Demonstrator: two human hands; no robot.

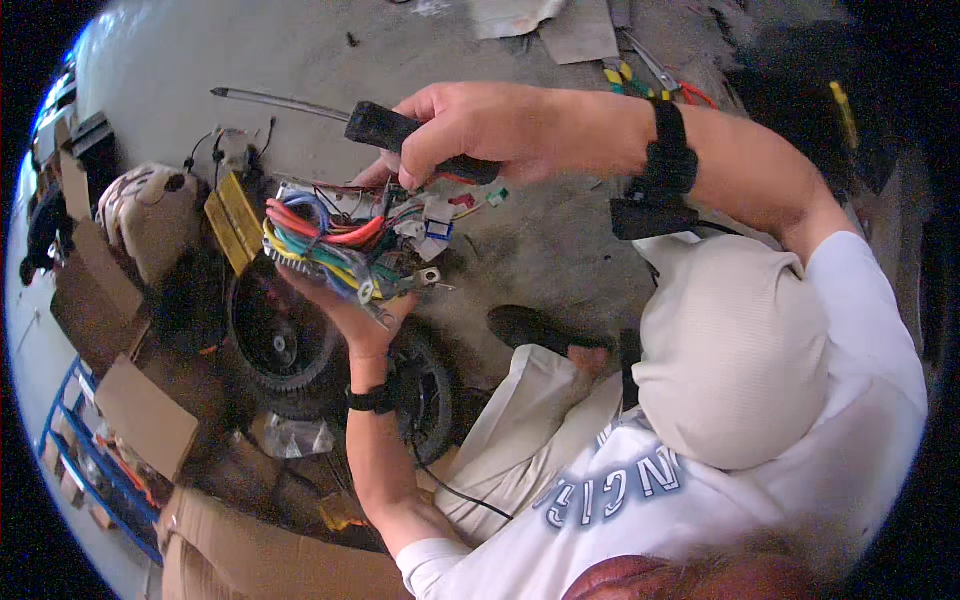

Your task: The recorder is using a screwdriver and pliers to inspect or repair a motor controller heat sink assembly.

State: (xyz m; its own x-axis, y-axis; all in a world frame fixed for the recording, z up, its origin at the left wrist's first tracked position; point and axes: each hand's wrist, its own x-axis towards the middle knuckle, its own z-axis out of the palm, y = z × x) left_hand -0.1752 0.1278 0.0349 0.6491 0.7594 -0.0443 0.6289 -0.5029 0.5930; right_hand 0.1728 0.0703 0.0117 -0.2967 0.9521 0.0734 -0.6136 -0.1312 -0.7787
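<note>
My left hand (345, 312) supports a finned metal electronic unit (285, 262) from below, its fingers partly hidden underneath. Thick red, blue, green and yellow wires (335, 232) bundle over the unit, with ring terminals and small connectors hanging off its right side. Above it, my right hand (480, 128) is closed around the black handle of a screwdriver (385, 130). The long shaft points left, clear of the unit. Some right-hand fingers reach down near the unit's upper edge; whether they touch it I cannot tell.
Black wheels with tyres (285, 340) lie below the unit. Beyond them are a yellow metal bar (232, 222) and a beige padded object (150, 220). Cardboard boxes (150, 415) and a blue rack (75, 440) stand left. Pliers (655, 65) rest on the floor at the top.
</note>
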